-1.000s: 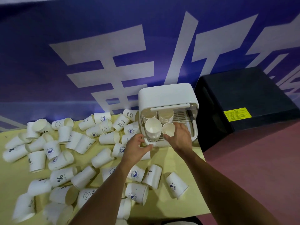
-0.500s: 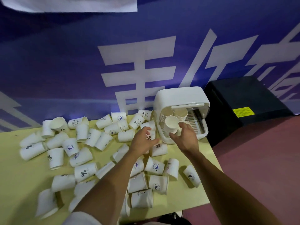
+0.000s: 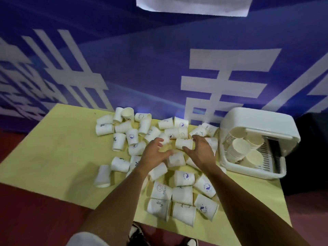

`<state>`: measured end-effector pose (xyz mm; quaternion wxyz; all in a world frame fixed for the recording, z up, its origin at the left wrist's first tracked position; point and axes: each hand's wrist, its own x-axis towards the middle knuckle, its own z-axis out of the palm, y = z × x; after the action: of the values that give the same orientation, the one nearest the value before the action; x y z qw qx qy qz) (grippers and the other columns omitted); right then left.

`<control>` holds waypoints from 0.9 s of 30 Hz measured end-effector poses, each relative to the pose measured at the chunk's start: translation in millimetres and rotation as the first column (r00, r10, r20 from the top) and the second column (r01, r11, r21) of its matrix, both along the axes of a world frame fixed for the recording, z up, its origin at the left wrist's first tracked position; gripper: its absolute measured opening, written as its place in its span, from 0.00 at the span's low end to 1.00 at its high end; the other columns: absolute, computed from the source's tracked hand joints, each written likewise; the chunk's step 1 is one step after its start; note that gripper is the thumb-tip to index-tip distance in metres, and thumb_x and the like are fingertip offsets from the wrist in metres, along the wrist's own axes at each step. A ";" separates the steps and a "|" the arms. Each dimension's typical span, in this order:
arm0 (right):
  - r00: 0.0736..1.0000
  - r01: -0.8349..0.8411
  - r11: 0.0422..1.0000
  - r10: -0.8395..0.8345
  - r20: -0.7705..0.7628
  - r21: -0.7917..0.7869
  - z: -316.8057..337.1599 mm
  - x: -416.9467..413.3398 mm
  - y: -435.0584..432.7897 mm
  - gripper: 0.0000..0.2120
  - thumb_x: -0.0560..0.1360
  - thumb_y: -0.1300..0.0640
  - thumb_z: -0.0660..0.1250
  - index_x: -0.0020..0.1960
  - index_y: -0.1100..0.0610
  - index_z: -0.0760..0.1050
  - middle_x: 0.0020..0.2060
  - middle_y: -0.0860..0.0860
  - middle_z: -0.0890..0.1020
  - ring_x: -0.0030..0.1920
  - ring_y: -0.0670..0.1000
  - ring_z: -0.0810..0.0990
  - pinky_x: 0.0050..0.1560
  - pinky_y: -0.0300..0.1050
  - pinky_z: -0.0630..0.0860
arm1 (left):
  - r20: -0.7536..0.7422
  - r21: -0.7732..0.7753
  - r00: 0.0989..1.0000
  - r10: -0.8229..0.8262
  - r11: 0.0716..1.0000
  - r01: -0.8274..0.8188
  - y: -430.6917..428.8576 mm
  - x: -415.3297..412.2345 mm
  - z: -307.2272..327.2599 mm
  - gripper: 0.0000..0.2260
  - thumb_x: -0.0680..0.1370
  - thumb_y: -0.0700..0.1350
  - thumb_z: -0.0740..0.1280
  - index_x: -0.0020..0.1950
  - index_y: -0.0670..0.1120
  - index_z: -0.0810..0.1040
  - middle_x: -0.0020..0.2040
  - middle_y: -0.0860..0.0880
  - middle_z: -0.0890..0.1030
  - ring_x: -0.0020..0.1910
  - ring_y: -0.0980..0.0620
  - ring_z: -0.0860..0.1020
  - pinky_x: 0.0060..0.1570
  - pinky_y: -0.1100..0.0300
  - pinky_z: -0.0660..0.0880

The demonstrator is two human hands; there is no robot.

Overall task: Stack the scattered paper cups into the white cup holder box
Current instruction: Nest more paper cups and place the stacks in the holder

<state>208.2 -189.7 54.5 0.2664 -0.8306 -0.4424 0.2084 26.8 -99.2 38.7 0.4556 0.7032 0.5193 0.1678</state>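
Hands over the cup pile: left hand (image 3: pixel 154 153) and right hand (image 3: pixel 201 151) hover with fingers spread, holding nothing, a lying cup (image 3: pixel 183 144) between them. Scattered paper cups (image 3: pixel 184 196) cover the yellow table (image 3: pixel 58 157). White cup holder box (image 3: pixel 255 121) stands at the right, with stacked cups (image 3: pixel 237 150) inside.

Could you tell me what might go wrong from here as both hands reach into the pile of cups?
The right hand closes around one lying cup hemmed in by others; a firm squeeze could crush its paper wall. The open left hand hovers over crowded cups and may knock neighbours along the yellow table. The stacks in the white cup holder box lean outward and might slide out.
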 end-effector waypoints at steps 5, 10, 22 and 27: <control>0.999 -0.042 0.999 0.042 -0.002 -0.010 -4.9 -46.9 52.3 0.31 0.72 0.45 0.73 0.70 0.58 0.70 0.62 0.56 0.78 0.62 0.57 0.77 0.60 0.49 0.73 | 0.029 -0.012 0.999 0.032 0.999 -0.032 41.3 -46.6 -2.4 0.27 0.70 0.55 0.78 0.66 0.51 0.74 0.56 0.51 0.77 0.55 0.52 0.76 0.56 0.58 0.75; 1.000 -0.009 0.999 0.009 -0.009 -0.031 -11.8 -108.6 113.8 0.32 0.72 0.45 0.73 0.71 0.58 0.70 0.62 0.55 0.78 0.62 0.56 0.77 0.59 0.49 0.73 | 0.031 -0.042 0.999 0.033 0.999 -0.032 105.4 -108.0 -15.0 0.23 0.71 0.54 0.78 0.62 0.53 0.74 0.56 0.51 0.77 0.55 0.51 0.77 0.55 0.58 0.75; 0.999 -0.035 0.992 0.034 -0.010 -0.125 -41.7 -201.6 218.5 0.31 0.73 0.44 0.73 0.71 0.57 0.70 0.63 0.55 0.78 0.62 0.56 0.77 0.60 0.50 0.75 | -0.028 -0.173 0.991 0.130 0.976 -0.133 211.2 -207.2 -52.1 0.23 0.72 0.54 0.76 0.63 0.50 0.75 0.54 0.51 0.78 0.48 0.55 0.76 0.47 0.62 0.70; 0.998 -0.063 0.985 0.066 0.016 -0.158 -49.0 -197.7 258.8 0.31 0.73 0.45 0.72 0.71 0.58 0.70 0.63 0.56 0.78 0.62 0.57 0.77 0.60 0.50 0.75 | -0.068 -0.256 0.967 0.246 0.933 -0.255 235.8 -212.5 -71.1 0.24 0.71 0.58 0.76 0.62 0.49 0.75 0.52 0.51 0.78 0.50 0.53 0.77 0.48 0.61 0.70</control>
<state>10.6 69.1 5.6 0.1885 -0.8364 -0.4540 0.2422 -185.8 136.6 -32.4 0.5105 0.5677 0.6301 0.1420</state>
